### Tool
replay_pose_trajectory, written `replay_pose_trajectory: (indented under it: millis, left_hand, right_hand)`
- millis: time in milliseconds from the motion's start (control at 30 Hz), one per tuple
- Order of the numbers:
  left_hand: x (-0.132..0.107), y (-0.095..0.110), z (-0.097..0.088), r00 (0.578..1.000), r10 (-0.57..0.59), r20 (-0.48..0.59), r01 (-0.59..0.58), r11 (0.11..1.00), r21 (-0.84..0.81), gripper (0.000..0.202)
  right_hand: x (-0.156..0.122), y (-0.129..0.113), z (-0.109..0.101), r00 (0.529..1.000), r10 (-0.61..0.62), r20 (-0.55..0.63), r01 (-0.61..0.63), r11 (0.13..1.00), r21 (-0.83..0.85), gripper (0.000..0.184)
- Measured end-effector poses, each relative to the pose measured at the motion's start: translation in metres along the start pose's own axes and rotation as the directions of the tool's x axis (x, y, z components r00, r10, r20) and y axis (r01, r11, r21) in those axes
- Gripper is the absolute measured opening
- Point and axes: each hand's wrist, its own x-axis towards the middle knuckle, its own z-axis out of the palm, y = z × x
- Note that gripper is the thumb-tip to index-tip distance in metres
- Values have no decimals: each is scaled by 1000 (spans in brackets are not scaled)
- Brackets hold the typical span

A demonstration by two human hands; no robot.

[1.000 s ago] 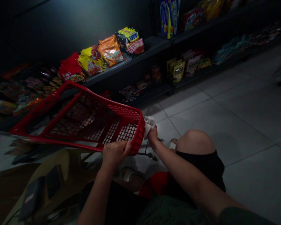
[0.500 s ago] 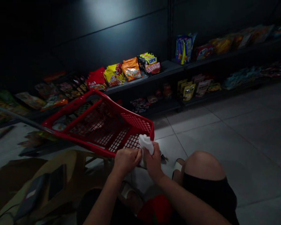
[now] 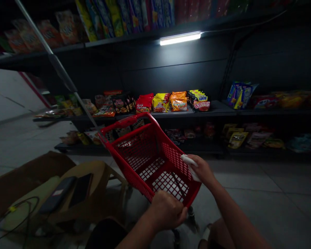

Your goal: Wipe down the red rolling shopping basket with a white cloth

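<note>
The person's left hand (image 3: pixel 166 214) holds the near corner of the red basket (image 3: pixel 145 152), and its fingers (image 3: pixel 177 216) are clamped together around the rim. The right hand (image 3: pixel 202 169) is at the right side of the basket, on the top edge of the mesh wall. Its fingers (image 3: pixel 197 159) are closed on a white cloth (image 3: pixel 189 160), and this cloth presses against the rim. The basket stands tilted on the floor tiles (image 3: pixel 248 181), with one small wheel (image 3: pixel 190 216) visible under its near corner, and inside it there is only the red mesh bottom. A long metal pole (image 3: pixel 59 67) goes up and to the left from the far end of the basket. Behind the basket is a low black shelf (image 3: pixel 217 109) with colourful snack bags (image 3: pixel 178 101) on it, and above them a lamp tube (image 3: pixel 180 39) is shining. To the left of the basket, there is a beige seat (image 3: pixel 93 169) with two dark flat devices (image 3: pixel 58 193) on it, and near this seat lie a piece of cardboard (image 3: pixel 23 180) and a black cable (image 3: pixel 12 221).
</note>
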Motion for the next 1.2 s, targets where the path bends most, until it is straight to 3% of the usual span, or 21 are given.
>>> replay_pose_trajectory:
  millis: [133, 333, 467, 600, 700, 800, 933, 1033, 1100, 1200]
  left_hand:
    - [-12, -7, -7, 995, 89, 44, -87, 995, -50, 25]
    - [-38, -28, -23, 978, 185, 93, -170, 974, -152, 29]
    - [-47, -45, -40, 988, 102, 116, -82, 983, -166, 28]
    - [-53, -47, -50, 971, -93, 220, 123, 985, -124, 29]
    - [-61, -39, -49, 907, -153, 392, 186, 981, -49, 39]
    - [-67, -35, -47, 859, -156, 488, 171, 985, 15, 46]
    - [-65, -37, -51, 860, -92, 502, 102, 995, 9, 42]
    - [-60, -39, -54, 866, -59, 497, 67, 998, 2, 41]
    - [-59, -40, -54, 878, -61, 475, 73, 997, -5, 40]
    - [-58, -42, -49, 901, -134, 412, 143, 990, 10, 40]
  right_hand:
    - [-36, -15, -4, 999, -2, -33, -4, 984, -180, 44]
    - [-86, -38, -4, 997, -37, -67, 14, 948, -317, 47]
    - [-122, -58, -9, 995, -79, -55, 54, 931, -362, 55]
    - [-140, -84, -23, 988, -114, 105, 145, 920, -363, 55]
    - [-120, -89, -31, 979, -114, 171, 175, 899, -401, 41]
    - [-68, -74, -36, 983, -120, 137, 172, 858, -484, 27]
    - [25, -43, -50, 985, -136, 107, 173, 789, -590, 21]
    - [77, -26, -62, 988, -136, -70, 58, 755, -653, 28]
    - [89, -20, -64, 971, -143, -192, -18, 755, -655, 34]
    - [64, -22, -50, 955, -173, -241, -10, 794, -608, 38]
